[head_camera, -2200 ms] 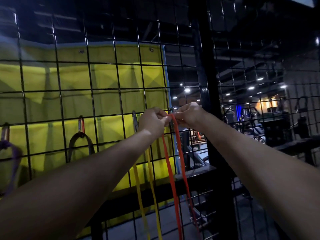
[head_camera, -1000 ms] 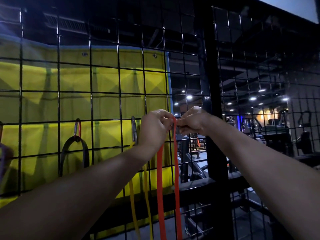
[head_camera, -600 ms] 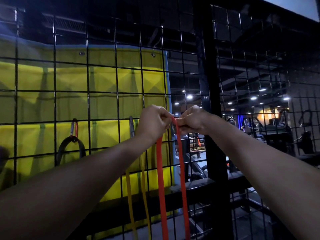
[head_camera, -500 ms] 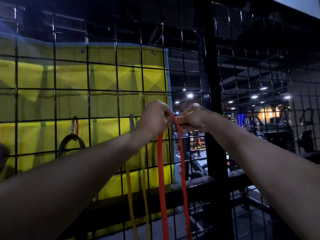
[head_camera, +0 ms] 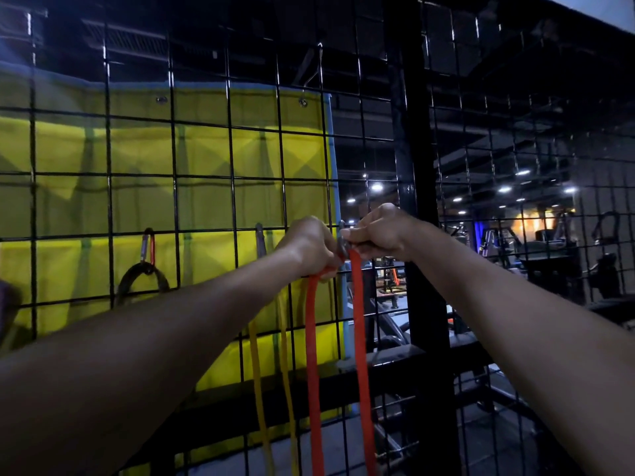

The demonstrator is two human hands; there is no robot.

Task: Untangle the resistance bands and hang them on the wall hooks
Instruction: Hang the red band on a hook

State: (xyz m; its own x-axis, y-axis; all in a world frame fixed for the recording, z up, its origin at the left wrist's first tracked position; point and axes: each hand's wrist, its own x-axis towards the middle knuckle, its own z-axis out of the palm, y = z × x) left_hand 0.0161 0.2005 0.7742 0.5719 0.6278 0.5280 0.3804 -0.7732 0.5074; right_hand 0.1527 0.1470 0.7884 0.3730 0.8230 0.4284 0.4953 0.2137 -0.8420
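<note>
A red resistance band (head_camera: pixel 313 355) hangs in two strands down the black wire grid wall (head_camera: pixel 206 173). My left hand (head_camera: pixel 311 247) grips its left strand near the top. My right hand (head_camera: pixel 378 233) pinches the top of the right strand against a grey carabiner hook (head_camera: pixel 341 243) on the grid. A yellow band (head_camera: pixel 256 372) hangs just left from another grey hook (head_camera: pixel 260 237), partly hidden by my left forearm. Further left a black band (head_camera: pixel 142 278) hangs from a red and grey carabiner (head_camera: pixel 147 247).
A yellow tarp (head_camera: pixel 137 159) hangs behind the grid. A thick black post (head_camera: pixel 417 201) stands right of my hands. Gym machines (head_camera: pixel 549 255) show through the mesh at right. A purple band (head_camera: pixel 8 304) shows at the far left edge.
Both hands have stayed at the hook, shifting slightly. The left hand now grips the red band lower, and the grey hook shows between the hands.
</note>
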